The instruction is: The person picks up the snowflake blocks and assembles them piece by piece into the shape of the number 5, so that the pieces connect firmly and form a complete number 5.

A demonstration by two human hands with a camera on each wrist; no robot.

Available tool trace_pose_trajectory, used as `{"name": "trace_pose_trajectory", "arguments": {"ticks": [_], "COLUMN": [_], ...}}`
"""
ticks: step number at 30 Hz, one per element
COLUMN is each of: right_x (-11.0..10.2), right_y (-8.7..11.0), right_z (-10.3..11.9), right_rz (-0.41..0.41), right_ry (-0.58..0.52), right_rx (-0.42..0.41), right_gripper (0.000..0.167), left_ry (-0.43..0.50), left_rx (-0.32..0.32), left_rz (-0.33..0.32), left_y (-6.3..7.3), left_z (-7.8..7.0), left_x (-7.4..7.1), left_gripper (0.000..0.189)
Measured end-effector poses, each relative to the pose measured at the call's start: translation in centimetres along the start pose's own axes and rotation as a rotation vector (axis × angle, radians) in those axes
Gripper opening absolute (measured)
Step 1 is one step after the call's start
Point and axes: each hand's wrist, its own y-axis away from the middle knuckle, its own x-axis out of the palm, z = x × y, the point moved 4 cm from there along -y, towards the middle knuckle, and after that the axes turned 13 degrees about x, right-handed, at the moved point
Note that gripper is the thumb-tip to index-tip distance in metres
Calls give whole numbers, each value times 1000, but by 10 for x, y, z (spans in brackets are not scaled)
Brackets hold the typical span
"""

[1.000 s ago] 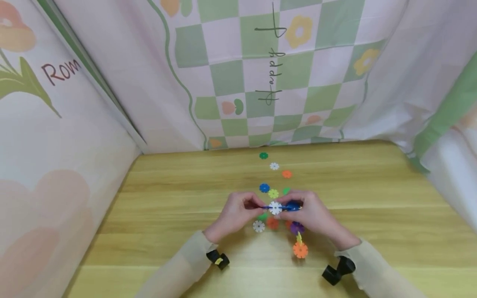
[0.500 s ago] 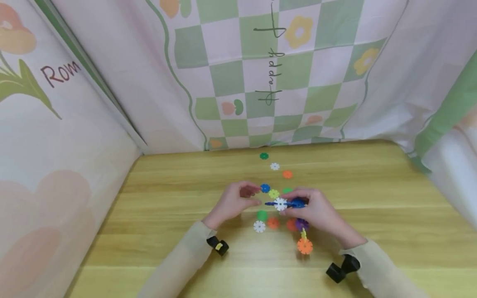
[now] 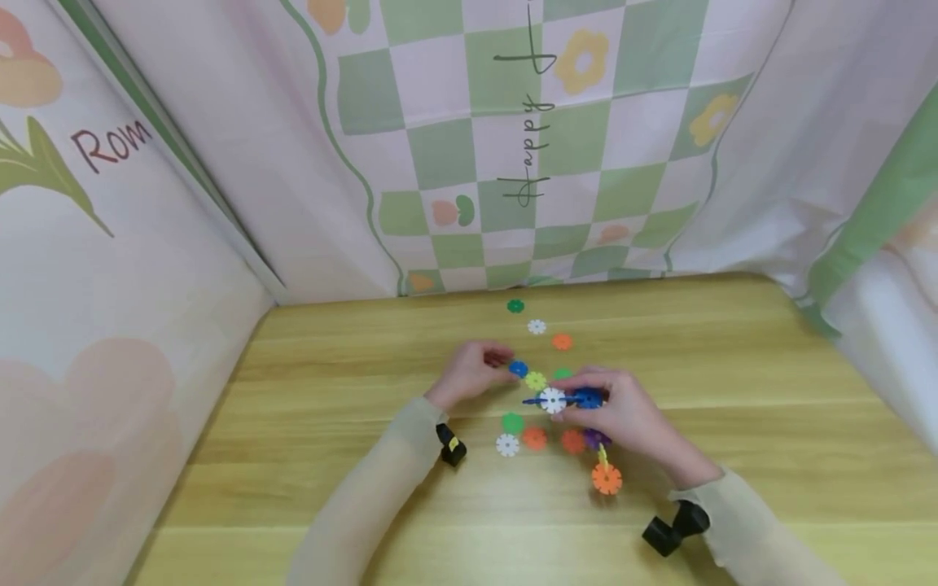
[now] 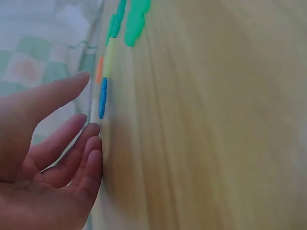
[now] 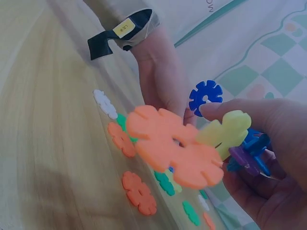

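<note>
- Joined notched discs [image 3: 589, 398], white, blue, purple and yellow, gripped by the right hand [image 3: 619, 415]; orange end disc [image 3: 607, 478] toward five o'clock.
- Loose blue disc [image 3: 518, 369], notched, flat, at their ten o'clock.

left hand [image 3: 471, 374]: thumb [image 4: 57, 97] apart, fingers [image 4: 89, 175] loosely bent | right hand [image 3: 619, 411]: fingers [image 5: 247, 194] curled, pinching

Left sleeve [image 3: 374, 488]: long, beige, cuff just beside yellow label [image 5: 123, 28] with dark print, unreadable. Around the label, left wrist mount [image 5: 103, 46]: black, angular. Well right of the label, right sleeve [image 3: 755, 533], same beige; right wrist mount [image 3: 663, 537] black, chunky, two-part.
</note>
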Motion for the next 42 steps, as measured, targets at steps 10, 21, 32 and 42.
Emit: {"name": "trace_pose_trajectory", "arguments": {"ticks": [10, 21, 32, 42], "right_x": [0, 0, 0, -1], "right_y": [0, 1, 2, 3], "right_z": [-1, -2, -3, -3], "right_rz": [11, 17, 22, 39], "right_ry": [-17, -21, -30, -82], "right_rx": [22, 23, 18, 53], "right_gripper": [40, 40, 40, 41], "left_ry": [-49, -100, -45, 11], "left_rx": [-14, -32, -13, 76], "left_rz": [14, 13, -9, -19], "left_y": [-5, -8, -5, 9], "left_z": [0, 0, -2, -2], "left_x": [4, 6, 3, 2], "left_gripper": [42, 31, 26, 13]}}
